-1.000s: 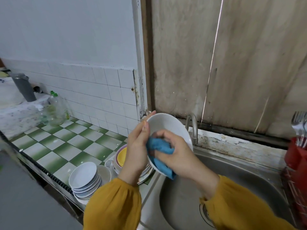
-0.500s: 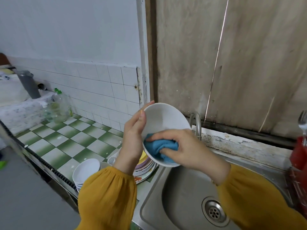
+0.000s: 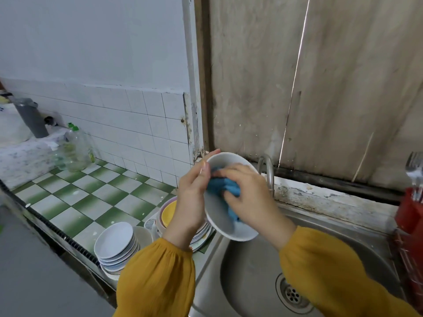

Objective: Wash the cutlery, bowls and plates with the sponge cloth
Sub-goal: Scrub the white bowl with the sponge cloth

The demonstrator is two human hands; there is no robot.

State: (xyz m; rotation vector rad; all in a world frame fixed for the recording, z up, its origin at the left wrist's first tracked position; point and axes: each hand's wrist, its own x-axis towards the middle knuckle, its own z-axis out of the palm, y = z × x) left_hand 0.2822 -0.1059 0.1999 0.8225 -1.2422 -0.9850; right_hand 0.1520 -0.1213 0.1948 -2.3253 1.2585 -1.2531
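A green-and-white checked tile counter (image 3: pixel 75 195) is seen beside a round steel sink (image 3: pixel 251 271), backed by weathered plank boards (image 3: pixel 343 88). A smooth white bowl (image 3: pixel 229 227) is gripped at its rim by the left hand (image 3: pixel 192 195). Inside the bowl, a blue sponge cloth (image 3: pixel 223 188) is bunched under the curled fingers of the right hand (image 3: pixel 249 200).

Open room is found over the sink (image 3: pixel 251 282); it is hemmed by tap (image 3: pixel 266 170), stacked plates (image 3: pixel 114 241) and red cutlery holder (image 3: pixel 409 213).
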